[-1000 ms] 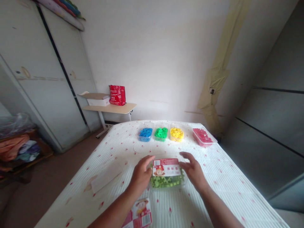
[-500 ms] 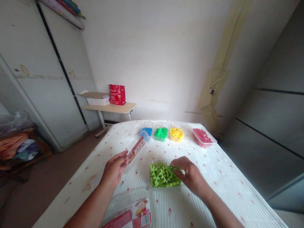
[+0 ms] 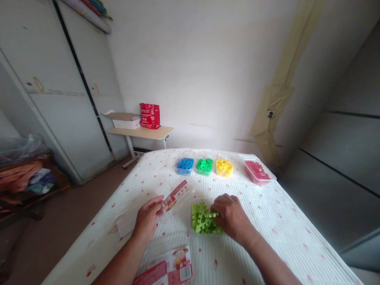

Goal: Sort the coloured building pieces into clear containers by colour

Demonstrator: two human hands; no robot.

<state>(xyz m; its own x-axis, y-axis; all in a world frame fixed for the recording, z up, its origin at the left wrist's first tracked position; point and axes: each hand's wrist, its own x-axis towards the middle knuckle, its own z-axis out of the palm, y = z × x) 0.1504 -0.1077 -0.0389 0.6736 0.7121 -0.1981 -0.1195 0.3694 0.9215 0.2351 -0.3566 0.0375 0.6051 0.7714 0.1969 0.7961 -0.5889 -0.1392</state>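
My left hand [image 3: 149,217] is closed on the edge of a clear plastic container [image 3: 177,194] with a red printed label, tilted above the table. Whether this is a box or only a lid I cannot tell. My right hand [image 3: 232,217] reaches into a clear box of light green plastic building pieces [image 3: 203,219], its fingers curled round some pieces at the right side. The hand covers that side of the box, so how many pieces it grips is hidden. In front, near my left forearm, lies a clear package with a red printed label [image 3: 181,263].
Along the table's [image 3: 285,245] far side stand tubs of blue pieces [image 3: 185,165], green pieces [image 3: 204,165] and yellow pieces [image 3: 224,167]. A box of pinkish-red pieces [image 3: 257,171] stands at far right. Behind, a red bag [image 3: 150,116] rests on a small desk [image 3: 154,133].
My right hand has closed on light green pieces in the box. My left hand has lowered and turned the labelled clear container, which no longer covers the blue tub. The view has shifted slightly.
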